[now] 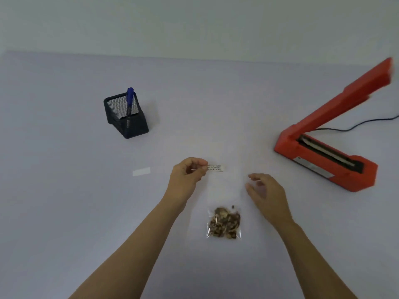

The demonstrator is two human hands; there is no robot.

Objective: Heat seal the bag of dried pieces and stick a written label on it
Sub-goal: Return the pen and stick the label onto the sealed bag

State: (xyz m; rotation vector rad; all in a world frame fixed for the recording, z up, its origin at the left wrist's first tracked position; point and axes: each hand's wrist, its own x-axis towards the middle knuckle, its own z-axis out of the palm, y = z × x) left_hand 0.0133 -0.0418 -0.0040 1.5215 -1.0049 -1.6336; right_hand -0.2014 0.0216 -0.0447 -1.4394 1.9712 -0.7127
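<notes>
1. My left hand's (pixel 186 175) fingers (pixel 203 167) pinched the written label (pixel 217 168) by its left end, leaving the rest free to press down
2. My right hand (pixel 267 190) hovered relaxed, holding nothing, just beside the bag (pixel 222 197), I judged to steady it
3. The bag lay flat on the desk (pixel 64 147) between both hands, dried pieces (pixel 225 223) at its near end
4. The sealer (pixel 323 156) stood well right, arm raised

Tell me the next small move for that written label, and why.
Probably lower the written label onto the clear part of the bag, above the dried pieces, and press it flat. The left hand pinches the label by one end there, writing up, and the right hand hovers open beside the bag, free to steady it.
</notes>
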